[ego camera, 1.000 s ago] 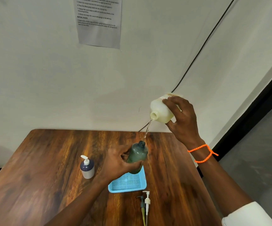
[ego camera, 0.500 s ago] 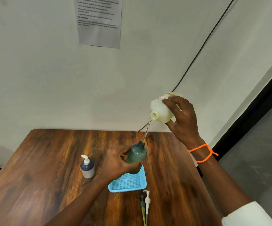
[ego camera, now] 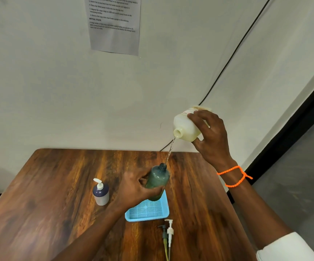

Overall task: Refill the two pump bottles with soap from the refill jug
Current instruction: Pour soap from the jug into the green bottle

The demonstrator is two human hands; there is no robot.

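Observation:
My right hand (ego camera: pixel 211 136) grips a pale cream refill jug (ego camera: pixel 185 128), tipped with its mouth pointing down and left. A thin stream of soap (ego camera: pixel 170 151) falls from it into the open neck of a dark green bottle (ego camera: pixel 157 180). My left hand (ego camera: pixel 134 189) holds that green bottle, tilted, above the far end of a light blue tray (ego camera: pixel 148 210). A second bottle (ego camera: pixel 100 192), dark blue over white with a white pump on top, stands on the table to the left. Two loose pump heads, one dark (ego camera: pixel 163 232) and one white (ego camera: pixel 169 230), lie near the table's front edge.
The wooden table (ego camera: pixel 48 185) stands against a pale wall with a printed sheet (ego camera: pixel 114 23) and a black cable (ego camera: pixel 233 51). The table's right edge drops to a grey floor. An orange bead bracelet (ego camera: pixel 234 176) circles my right wrist.
Both hands stay almost still. The soap stream keeps running from the jug into the green bottle.

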